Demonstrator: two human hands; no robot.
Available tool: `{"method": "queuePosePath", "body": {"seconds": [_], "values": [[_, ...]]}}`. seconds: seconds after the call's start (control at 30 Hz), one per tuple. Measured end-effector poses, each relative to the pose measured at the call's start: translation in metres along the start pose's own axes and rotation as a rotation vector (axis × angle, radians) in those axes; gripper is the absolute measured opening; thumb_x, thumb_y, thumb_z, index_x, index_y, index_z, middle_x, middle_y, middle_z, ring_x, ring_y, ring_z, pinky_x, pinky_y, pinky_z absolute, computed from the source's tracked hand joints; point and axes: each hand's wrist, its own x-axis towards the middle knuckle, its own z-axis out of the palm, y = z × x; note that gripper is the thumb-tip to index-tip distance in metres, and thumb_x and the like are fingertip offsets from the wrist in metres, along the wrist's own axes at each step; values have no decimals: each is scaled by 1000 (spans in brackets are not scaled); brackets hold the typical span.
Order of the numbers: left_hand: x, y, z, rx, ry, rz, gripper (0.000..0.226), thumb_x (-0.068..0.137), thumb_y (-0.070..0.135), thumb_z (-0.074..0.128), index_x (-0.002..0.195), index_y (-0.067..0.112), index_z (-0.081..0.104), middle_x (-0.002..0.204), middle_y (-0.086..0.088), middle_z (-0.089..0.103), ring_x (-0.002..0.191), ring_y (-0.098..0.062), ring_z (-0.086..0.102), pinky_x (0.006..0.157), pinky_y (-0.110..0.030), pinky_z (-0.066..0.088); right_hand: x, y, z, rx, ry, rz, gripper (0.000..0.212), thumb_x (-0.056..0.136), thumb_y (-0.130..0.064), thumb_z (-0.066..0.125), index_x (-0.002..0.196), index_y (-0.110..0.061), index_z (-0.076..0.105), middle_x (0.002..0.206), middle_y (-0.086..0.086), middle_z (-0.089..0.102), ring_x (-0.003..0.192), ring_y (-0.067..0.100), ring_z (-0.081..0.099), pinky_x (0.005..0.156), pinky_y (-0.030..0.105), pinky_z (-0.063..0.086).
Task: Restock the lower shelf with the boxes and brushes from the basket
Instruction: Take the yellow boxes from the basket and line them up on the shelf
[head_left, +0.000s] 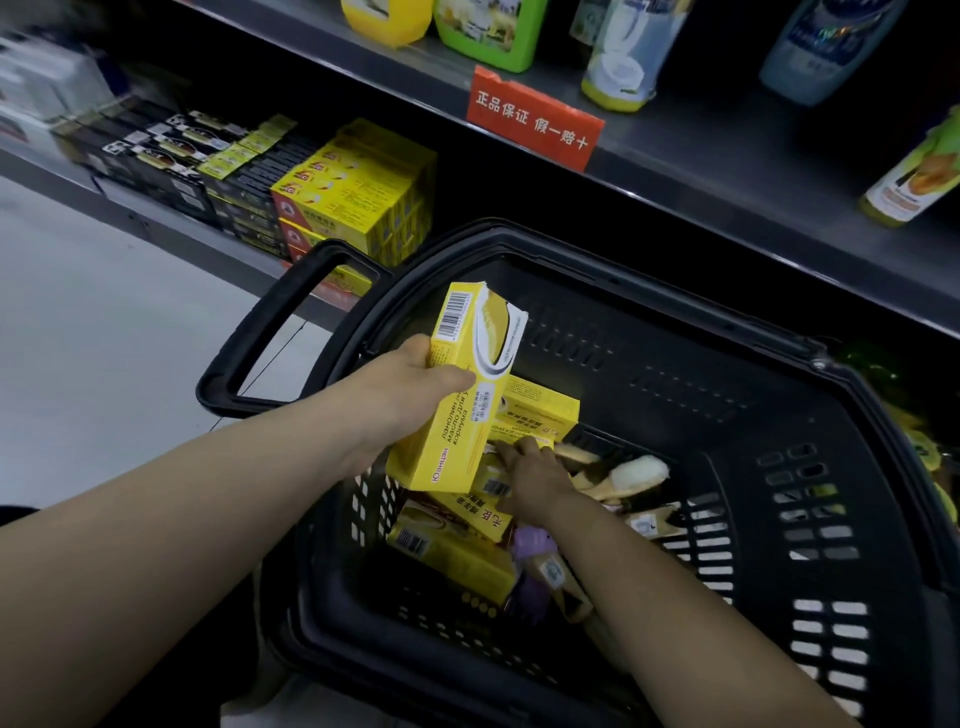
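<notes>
Yellow stacks (353, 192) sit on the lower shelf (156, 228), the left hand (415, 374) curls round a box (462, 395) above the basket (675, 312) — the right hand (530, 470) lies on boxes inside (457, 551), grip unclear — with brushes (639, 475) just beside it.

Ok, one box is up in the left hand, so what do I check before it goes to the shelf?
1. Left hand grip on the lifted yellow box: ok, thumb and fingers clasp it.
2. Right hand hold on the second box in the basket: cannot tell, fingers lie on it.
3. Matching yellow stack on the lower shelf: ok, in view to the left.
4. Free space beside that stack: cannot tell, too dark.
5. Brushes clear of the right hand: ok, they lie to its right.
</notes>
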Motion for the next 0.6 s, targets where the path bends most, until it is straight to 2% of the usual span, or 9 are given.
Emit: {"method": "queuePosePath", "body": {"seconds": [0.13,0.2,0.23,0.27,0.3,0.33,0.4,0.5,0.6], "values": [[1,-3,-6,14,28,16,22,93,31,53,114,23,50,105,-3,68,96,-22,64,91,-45,49,-7,-2,-16,-57,52,-7,57,84,-28,64,135,-17,41,126,9,51,111,30,53,75,33,44],[1,-4,-9,-18,42,9,22,94,31,52,114,23,50,104,-2,67,96,-21,64,90,-44,49,-24,1,-39,68,125,-30,34,82,-29,66,111,-18,54,104,5,63,96,27,60,66,27,42],[1,-4,-9,-36,44,2,24,94,32,51,116,23,49,104,-1,67,95,-20,63,90,-43,49,-36,4,-51,155,177,-56,24,80,-30,67,99,-23,55,91,-1,64,89,24,60,60,24,41],[1,-4,-10,-48,44,-4,26,95,32,51,119,22,49,105,-1,67,96,-20,63,91,-44,48,-50,8,-63,250,228,-101,22,77,-28,69,95,-28,56,85,-8,62,85,20,61,59,23,41],[1,-4,-10,-60,43,-8,29,95,34,50,120,21,49,106,-2,67,97,-21,63,94,-45,47,-67,11,-74,354,277,-163,31,75,-25,71,103,-32,59,90,-13,62,89,14,61,64,20,43],[0,-3,-10,-73,45,-14,30,95,35,50,121,20,49,106,-3,67,98,-22,63,95,-47,47,-85,12,-84,451,340,-241,47,74,-21,73,116,-37,58,102,-17,62,99,8,60,75,17,46],[0,-2,-9,-110,58,-30,31,95,36,49,121,19,49,106,-5,68,98,-25,64,95,-48,47,-121,12,-101,508,526,-419,67,73,-17,76,128,-44,50,123,-21,51,116,6,51,93,18,43],[-2,1,-4,-190,34,-53,31,96,34,48,122,16,50,105,-6,69,97,-25,65,94,-48,48,-150,7,-111,308,810,-559,65,76,-21,72,132,-40,44,128,-13,39,119,13,44,95,25,44],[-5,7,5,-373,-69,-86,36,96,34,47,123,12,56,107,-7,71,98,-23,66,89,-43,50,-153,-2,-108,219,914,-626,76,72,-7,79,133,-35,42,131,-6,34,121,18,43,93,35,49]]}}
